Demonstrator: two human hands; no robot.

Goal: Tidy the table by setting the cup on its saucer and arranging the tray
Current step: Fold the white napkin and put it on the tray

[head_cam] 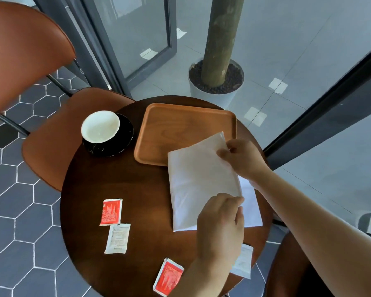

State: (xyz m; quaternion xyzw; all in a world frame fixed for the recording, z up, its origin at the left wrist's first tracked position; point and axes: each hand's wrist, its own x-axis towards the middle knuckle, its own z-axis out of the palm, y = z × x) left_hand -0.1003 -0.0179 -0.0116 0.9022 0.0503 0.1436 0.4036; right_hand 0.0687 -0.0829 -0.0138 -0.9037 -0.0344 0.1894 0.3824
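Note:
A white-lined black cup (100, 126) sits on its black saucer (124, 138) at the table's far left. To its right lies an empty wooden tray (180, 125). A white napkin (199, 181) lies half folded, overlapping the tray's near right corner. My right hand (242, 158) pinches the napkin's far right corner. My left hand (221, 224) pinches its near right edge, where a folded layer is lifted over the lower one.
Two red sachets (111, 211) (168, 276) and two white sachets (117, 238) (242, 262) lie on the round dark wooden table (116, 181). Brown chairs (51, 142) stand to the left and near right. A potted tree trunk (217, 61) stands beyond the glass.

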